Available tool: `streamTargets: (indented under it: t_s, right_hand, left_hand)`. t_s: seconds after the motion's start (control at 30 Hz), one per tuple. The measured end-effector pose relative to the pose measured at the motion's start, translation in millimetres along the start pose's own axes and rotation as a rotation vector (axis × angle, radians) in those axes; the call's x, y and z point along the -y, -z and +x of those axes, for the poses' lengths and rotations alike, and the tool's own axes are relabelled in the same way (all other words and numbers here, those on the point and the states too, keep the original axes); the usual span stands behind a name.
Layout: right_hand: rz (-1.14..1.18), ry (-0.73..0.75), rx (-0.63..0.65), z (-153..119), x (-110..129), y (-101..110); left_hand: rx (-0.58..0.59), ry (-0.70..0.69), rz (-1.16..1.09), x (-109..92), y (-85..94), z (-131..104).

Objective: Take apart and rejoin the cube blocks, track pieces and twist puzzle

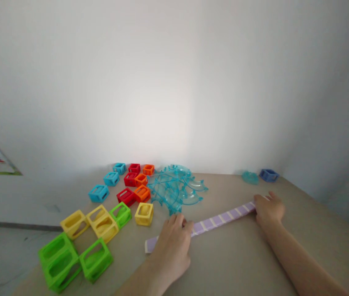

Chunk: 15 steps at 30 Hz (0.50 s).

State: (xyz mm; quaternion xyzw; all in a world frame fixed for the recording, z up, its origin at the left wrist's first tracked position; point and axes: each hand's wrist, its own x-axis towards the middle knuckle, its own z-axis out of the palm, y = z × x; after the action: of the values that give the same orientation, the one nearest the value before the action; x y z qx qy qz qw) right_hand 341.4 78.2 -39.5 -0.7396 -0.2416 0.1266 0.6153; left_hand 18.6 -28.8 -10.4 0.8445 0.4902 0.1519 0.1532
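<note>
Below a pale wall (174,82), on the counter (230,259), I have the striped lilac strip (217,221) slanting toward the far right corner, left hand (174,240) and right hand (269,210) closed over it, seemingly positioning it, which calls for even grips.
</note>
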Motion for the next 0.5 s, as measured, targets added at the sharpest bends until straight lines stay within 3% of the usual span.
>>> streamTargets:
  t_s: [0.1, 0.27, 0.5]
  right_hand:
    - [-0.178, 0.136, 0.067, -10, 2, -5]
    - [-0.343, 0.350, 0.296, -32, 8, -13]
    - [-0.505, 0.506, 0.457, -52, 6, -20]
  left_hand:
    - [0.020, 0.017, 0.014, -1, 2.3, 0]
    - [-0.027, 0.046, 0.011, 0, 0.6, 1]
    - [-0.008, 0.054, 0.016, -1, 2.3, 2]
